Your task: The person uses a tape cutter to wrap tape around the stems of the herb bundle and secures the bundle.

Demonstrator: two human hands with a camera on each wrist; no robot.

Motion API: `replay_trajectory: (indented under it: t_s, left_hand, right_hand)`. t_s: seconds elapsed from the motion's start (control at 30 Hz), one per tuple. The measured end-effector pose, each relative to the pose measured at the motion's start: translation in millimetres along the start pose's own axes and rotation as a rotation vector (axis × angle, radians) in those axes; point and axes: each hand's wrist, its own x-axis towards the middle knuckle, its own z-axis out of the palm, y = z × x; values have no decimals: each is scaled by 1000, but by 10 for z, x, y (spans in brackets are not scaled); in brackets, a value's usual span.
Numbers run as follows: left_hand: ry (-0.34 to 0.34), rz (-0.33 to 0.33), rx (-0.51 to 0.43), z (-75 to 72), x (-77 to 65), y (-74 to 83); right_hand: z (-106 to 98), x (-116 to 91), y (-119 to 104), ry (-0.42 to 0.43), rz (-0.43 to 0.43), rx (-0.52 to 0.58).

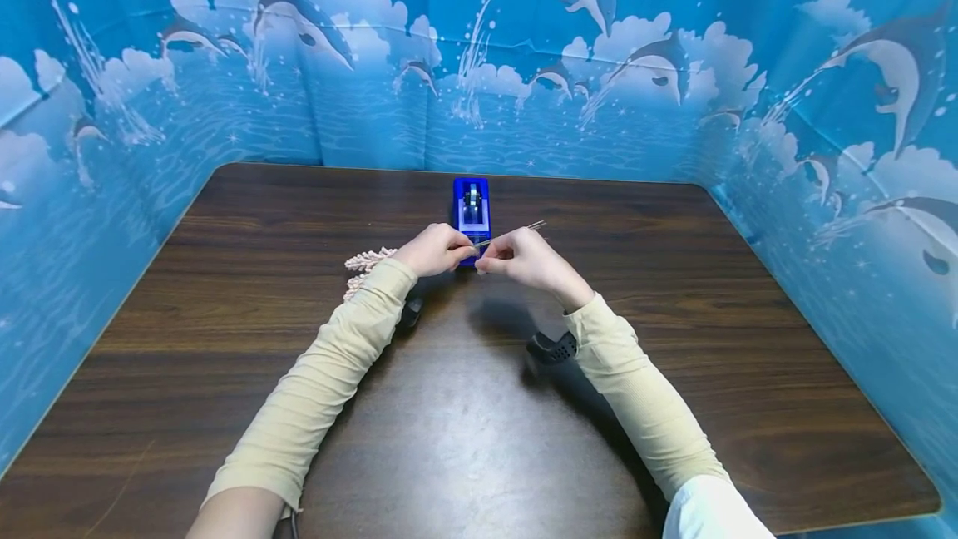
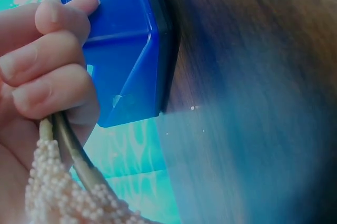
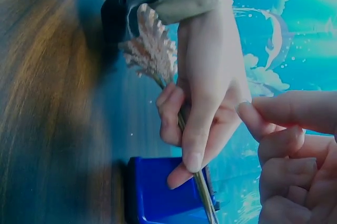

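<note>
Steadying stems (image 3: 204, 191) toward the surface's (image 1: 636, 289) far edge: left hand (image 1: 434, 251) grips, right hand (image 1: 528, 260) curled, hold unclear; next likely needs tape dispenser (image 1: 471, 205).

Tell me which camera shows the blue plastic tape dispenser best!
Head view: the blue tape dispenser shows nearly whole, from above. Left wrist shows part, cropped at top; right wrist, part, cropped at bottom.

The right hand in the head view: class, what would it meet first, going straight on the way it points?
Most likely the left hand, which grips the stems just across from the right hand; the depth between them is unclear.
</note>
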Motion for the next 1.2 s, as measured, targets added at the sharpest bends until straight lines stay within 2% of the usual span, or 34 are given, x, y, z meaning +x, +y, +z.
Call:
replay_trajectory:
  t_s: [0.17,0.37,0.5,0.6,0.8,1.0,1.2]
  left_hand:
    - [-26,12,36,-46,5,-40]
    - [-116,69,78,-187,-70,-34]
    - [-148,91,61,-276,-119,20]
    - [-165,80,47,-334,-154,64]
    - [-218,38,-4,-420,-192,78]
    - [-213,21,-25,-487,-218,78]
    - [-214,8,-32,-480,-233,70]
  right_hand:
    - [-36,-5,33,9,-46,53]
    - [-98,64,186,49,-128,171]
    - [-106,99,279,23,-88,220]
    - [-106,112,318,4,-62,257]
    - [-136,108,341,49,-49,237]
    - [-173,93,302,10,-40,269]
    - [-161,87,300,-8,-54,267]
